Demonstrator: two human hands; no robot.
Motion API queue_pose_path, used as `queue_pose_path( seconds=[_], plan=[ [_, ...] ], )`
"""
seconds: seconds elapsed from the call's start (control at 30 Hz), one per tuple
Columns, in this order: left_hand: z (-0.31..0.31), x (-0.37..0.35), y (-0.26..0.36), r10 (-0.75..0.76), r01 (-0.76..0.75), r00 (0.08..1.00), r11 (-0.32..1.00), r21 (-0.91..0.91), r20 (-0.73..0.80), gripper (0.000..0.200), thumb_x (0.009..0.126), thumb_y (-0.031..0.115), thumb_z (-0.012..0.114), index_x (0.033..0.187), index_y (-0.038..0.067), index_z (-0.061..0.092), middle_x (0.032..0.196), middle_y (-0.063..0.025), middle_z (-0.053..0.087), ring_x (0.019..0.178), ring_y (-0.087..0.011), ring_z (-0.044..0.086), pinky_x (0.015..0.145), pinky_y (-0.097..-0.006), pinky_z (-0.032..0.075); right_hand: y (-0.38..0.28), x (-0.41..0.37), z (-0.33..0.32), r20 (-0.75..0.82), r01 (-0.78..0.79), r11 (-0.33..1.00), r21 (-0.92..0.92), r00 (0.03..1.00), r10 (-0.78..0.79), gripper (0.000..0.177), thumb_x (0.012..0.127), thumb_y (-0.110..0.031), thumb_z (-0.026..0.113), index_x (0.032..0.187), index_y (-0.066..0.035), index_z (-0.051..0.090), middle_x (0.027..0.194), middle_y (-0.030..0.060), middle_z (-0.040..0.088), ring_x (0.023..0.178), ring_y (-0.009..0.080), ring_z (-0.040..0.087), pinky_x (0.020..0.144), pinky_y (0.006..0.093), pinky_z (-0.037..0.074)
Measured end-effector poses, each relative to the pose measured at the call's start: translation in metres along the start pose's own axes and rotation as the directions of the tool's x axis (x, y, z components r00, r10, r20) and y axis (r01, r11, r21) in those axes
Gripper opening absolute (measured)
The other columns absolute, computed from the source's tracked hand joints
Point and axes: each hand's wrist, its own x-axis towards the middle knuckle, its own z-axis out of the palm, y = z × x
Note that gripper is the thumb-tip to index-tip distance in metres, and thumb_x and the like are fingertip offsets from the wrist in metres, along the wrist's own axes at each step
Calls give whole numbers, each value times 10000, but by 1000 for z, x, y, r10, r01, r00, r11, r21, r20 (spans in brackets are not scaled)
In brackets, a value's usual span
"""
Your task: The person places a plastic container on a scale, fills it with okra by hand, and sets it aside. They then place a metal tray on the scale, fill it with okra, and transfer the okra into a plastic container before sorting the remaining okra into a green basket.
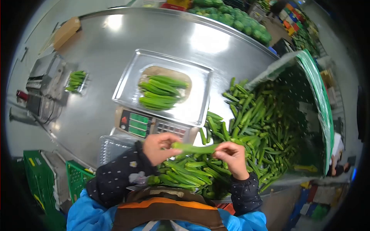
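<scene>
Metal desk [92, 81] before us. Our left hand [156, 149] and right hand [234, 157] each pinch one end of same okra pod [197, 149], lower centre of frame. Around our grip, below and right: loose okra heap [250, 125]. Centre: metal tray [129, 84] bearing row of pods [162, 92]. Upper left: okra in clear pack [76, 81].

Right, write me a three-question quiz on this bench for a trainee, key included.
1. True or false: the left hand and the right hand are on the same okra pod.

2. The big loose pile of okra on the table runs back into which of these?
A) the cardboard box
B) the green crate
C) the small clear pack

3. Fill in: the scale display is lit ____.

Key: 1. True. 2. B. 3. Green.
</scene>
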Motion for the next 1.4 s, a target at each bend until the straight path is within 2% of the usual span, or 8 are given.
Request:
queue_pose_path(
  seconds=[0.1,0.27,0.5,0.6,0.67,0.8,1.1,1.4],
  plan=[
    [-27,-9,-17,158,-300,943,780,549,291,267,694,113,767,940,103,662,963,-55,655,848,-184,615,771,-306,470,-1,-7,-24,198,185,942,-280,971,-132,68,780,23,649,848,23,651,893,59,653,790,130,597,707,236,469],
    [-17,-14,-47,35,-358,930,301,884,365,288,620,152,782,876,142,651,973,-37,619,953,-256,552,831,-389,415,41,15,-131,-552,-43,966,-256,827,-109,102,814,-103,654,843,-6,646,764,20,654,662,100,579,612,237,456],
    [-11,-16,-41,124,-348,935,486,802,332,279,643,99,753,892,102,627,968,-49,607,987,-268,540,859,-389,413,77,67,-142,-622,-451,486,-749,732,-279,366,697,-301,766,810,-68,507,715,107,622,688,353,587,612,390,456],
    [-14,-17,-38,228,-382,924,519,765,307,256,657,77,736,885,91,621,963,-59,608,957,-284,552,838,-385,430,99,74,-157,-589,-370,537,-758,743,-318,372,682,-186,780,903,-59,509,707,73,624,658,233,608,570,347,446],
    [-16,-20,-32,278,-383,921,536,752,272,245,665,70,727,885,85,620,958,-66,612,945,-287,560,832,-388,437,80,62,-160,-675,-325,934,-146,723,146,363,724,-111,747,991,-52,507,739,29,634,635,124,585,519,278,415],
    [-21,-28,-36,367,-383,912,600,702,184,207,686,60,701,875,73,618,941,-86,623,912,-293,582,815,-389,455,65,20,-146,-298,-95,821,564,903,310,365,820,-11,634,1159,-28,501,832,20,637,614,82,555,492,215,407],
    [-20,-40,-44,392,-362,912,630,687,122,194,721,89,694,905,82,634,956,-83,631,908,-283,593,789,-370,471,-19,136,54,19,315,802,-508,935,-354,246,671,15,744,900,1,654,738,36,616,616,93,544,566,230,435],
    [-74,-57,-23,507,-226,846,622,749,-165,125,737,53,671,859,52,645,907,-95,645,875,-271,614,778,-356,493,-6,157,92,136,470,735,-488,873,-468,187,701,-31,748,860,-27,651,765,39,590,616,100,573,562,240,458]
  ],
)
